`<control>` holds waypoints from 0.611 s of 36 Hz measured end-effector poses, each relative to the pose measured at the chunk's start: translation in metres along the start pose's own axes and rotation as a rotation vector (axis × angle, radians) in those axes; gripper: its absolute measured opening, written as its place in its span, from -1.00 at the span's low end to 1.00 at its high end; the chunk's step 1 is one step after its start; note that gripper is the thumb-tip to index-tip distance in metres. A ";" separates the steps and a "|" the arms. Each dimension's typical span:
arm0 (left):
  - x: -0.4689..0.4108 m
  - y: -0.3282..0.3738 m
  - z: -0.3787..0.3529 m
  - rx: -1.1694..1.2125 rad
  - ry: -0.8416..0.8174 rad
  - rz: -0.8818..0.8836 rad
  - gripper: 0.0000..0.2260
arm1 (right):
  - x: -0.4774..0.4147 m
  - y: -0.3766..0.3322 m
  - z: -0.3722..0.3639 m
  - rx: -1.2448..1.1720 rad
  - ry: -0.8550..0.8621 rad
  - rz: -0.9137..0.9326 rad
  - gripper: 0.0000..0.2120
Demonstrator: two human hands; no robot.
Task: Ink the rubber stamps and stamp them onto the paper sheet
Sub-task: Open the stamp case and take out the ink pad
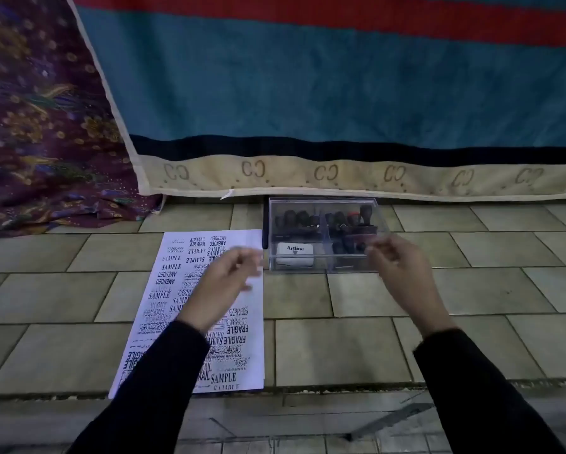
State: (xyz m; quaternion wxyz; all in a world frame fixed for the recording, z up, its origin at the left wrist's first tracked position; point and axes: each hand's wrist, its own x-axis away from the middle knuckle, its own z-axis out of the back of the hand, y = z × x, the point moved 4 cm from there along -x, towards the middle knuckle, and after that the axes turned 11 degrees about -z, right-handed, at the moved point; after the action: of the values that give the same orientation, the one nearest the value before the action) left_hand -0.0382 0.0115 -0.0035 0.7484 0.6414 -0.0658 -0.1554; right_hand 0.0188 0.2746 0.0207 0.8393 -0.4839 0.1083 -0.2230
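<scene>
- both my hands empty, fingers loosely spread: left hand (224, 276) over paper sheet (193, 309), right hand (402, 273) at clear box (324, 234) front right corner
- stamps (334, 221) and white ink pad (295, 254) inside box, on tiled floor (340, 348) beside sheet's far right corner
- risk: sheet nearly full, fresh prints overlap; loose sheet may slide
- readable: "Artline" on pad; SAMPLE, EXPRESS, FRAGILE, AIR MAIL, AMENDED on sheet

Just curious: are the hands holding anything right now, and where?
Nothing. The left hand is above the stamped paper sheet, the right hand beside the clear stamp box; both look empty.
</scene>
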 end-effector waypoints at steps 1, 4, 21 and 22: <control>-0.016 -0.004 0.001 -0.036 0.052 -0.015 -0.89 | -0.012 0.000 0.001 0.057 0.087 -0.001 -0.92; -0.056 -0.011 0.002 -0.137 0.160 0.005 -0.93 | -0.050 0.005 0.000 0.180 0.236 -0.022 -0.72; -0.121 -0.048 -0.017 -0.312 0.222 0.035 -0.92 | -0.122 0.060 -0.014 0.322 0.309 -0.206 -0.73; -0.121 -0.047 -0.017 -0.312 0.225 0.036 -0.92 | -0.122 0.060 -0.013 0.312 0.318 -0.198 -0.73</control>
State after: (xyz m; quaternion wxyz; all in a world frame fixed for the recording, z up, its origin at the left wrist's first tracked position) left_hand -0.1537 0.0600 -0.0406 0.8440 0.5298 0.0316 -0.0774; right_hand -0.0772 0.3490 -0.0419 0.8503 -0.3153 0.1552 -0.3917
